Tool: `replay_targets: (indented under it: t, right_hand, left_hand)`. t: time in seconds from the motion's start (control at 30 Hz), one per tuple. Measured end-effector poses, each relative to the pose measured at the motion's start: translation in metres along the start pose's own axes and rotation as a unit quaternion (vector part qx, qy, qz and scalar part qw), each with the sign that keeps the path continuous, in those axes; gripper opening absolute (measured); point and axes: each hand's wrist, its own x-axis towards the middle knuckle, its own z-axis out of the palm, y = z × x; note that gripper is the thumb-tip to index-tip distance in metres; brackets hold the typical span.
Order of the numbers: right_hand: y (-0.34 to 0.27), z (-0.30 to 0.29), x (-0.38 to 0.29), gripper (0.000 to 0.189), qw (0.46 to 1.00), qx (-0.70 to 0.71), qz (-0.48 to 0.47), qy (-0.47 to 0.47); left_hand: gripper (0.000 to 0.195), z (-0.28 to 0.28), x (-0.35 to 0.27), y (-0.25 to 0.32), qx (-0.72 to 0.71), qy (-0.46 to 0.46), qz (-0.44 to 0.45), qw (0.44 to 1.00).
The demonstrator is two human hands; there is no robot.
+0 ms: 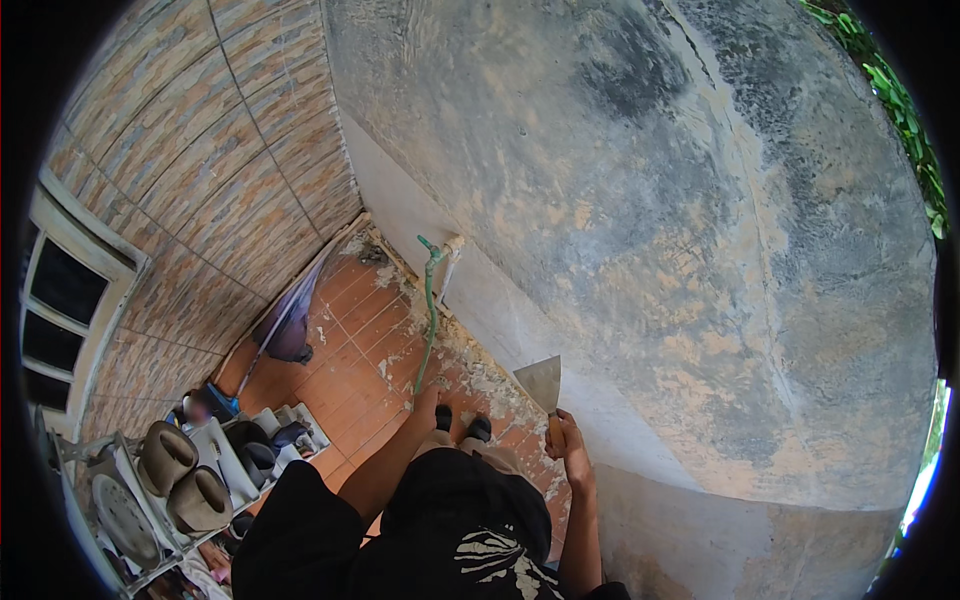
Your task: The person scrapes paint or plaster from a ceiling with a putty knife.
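My right hand (571, 452) is closed around the wooden handle of a wide-bladed scraper (541, 382), its metal blade pointing up beside the wall's pale lower band. The plastered wall (600, 225) rises on the right, with grey, blackish and tan patches and a long crack. My left hand (424, 409) is lowered over the floor, near the bottom end of a green hose (430, 322) that hangs from a wall tap (435, 253). Its fingers are hard to make out, so whether it holds the hose cannot be told.
Paint or plaster flakes (480, 382) litter the orange tile floor (345, 382) along the wall's foot. A shoe rack (255, 499) with several shoes stands at the lower left. A folded purple umbrella (289, 326) leans in front of the stone-patterned wall (217, 180), near a window (64, 300).
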Motion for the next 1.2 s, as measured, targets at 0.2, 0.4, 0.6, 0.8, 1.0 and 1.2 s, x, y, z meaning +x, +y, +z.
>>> replay_targets:
  t: [0.2, 0.4, 0.6, 0.8, 1.0, 1.2]
  right_hand:
    - [-0.009, -0.024, 0.003, 0.064, 0.985, 0.104, -0.066, -0.122]
    - [-0.022, -0.016, 0.026, 0.048, 0.994, 0.051, -0.076, -0.066]
    - [-0.069, 0.013, 0.031, 0.017, 0.976, 0.126, -0.126, -0.122]
    - [-0.105, 0.038, 0.091, 0.018, 0.978, 0.108, -0.144, -0.102]
    - [-0.138, 0.096, 0.146, 0.035, 0.958, 0.112, -0.258, 0.052]
    - [-0.140, 0.117, 0.191, 0.038, 0.935, 0.160, -0.222, 0.224]
  left_hand:
    - [0.014, -0.023, -0.013, -0.013, -0.080, 0.029, 0.016, 0.996]
    - [0.015, -0.062, -0.005, -0.015, -0.124, 0.039, -0.042, 0.991]
    - [0.015, -0.018, -0.039, 0.032, -0.119, -0.055, 0.003, 0.991]
    - [0.024, 0.053, -0.064, 0.110, -0.027, -0.290, 0.169, 0.942]
    - [0.034, 0.126, -0.118, 0.202, -0.040, -0.384, 0.340, 0.858]
    - [0.036, 0.170, -0.112, 0.242, 0.072, -0.461, 0.337, 0.818]
